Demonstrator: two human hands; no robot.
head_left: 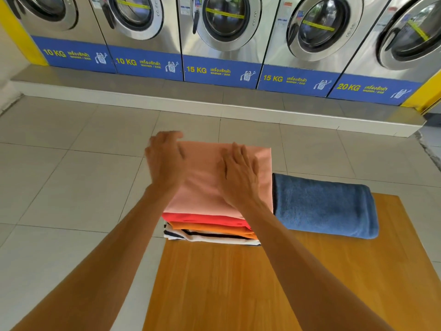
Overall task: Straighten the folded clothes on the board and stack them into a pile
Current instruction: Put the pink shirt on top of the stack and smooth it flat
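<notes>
A pile of folded clothes stands on the wooden board (214,283) at its far left corner. Its top piece is a salmon-pink cloth (205,182); under it lie a red piece (210,219), an orange piece (214,229) and a white piece with dark stripes (210,237). My left hand (164,158) is blurred, fingers apart, at the pink cloth's far left edge. My right hand (238,175) lies flat on top of the pink cloth, fingers spread. A folded blue towel (324,206) lies on the board right beside the pile, touching it.
The board's near half is bare wood. Grey tiled floor (71,175) surrounds it. A raised step (191,101) carries a row of steel washing machines (222,32) with blue labels along the back.
</notes>
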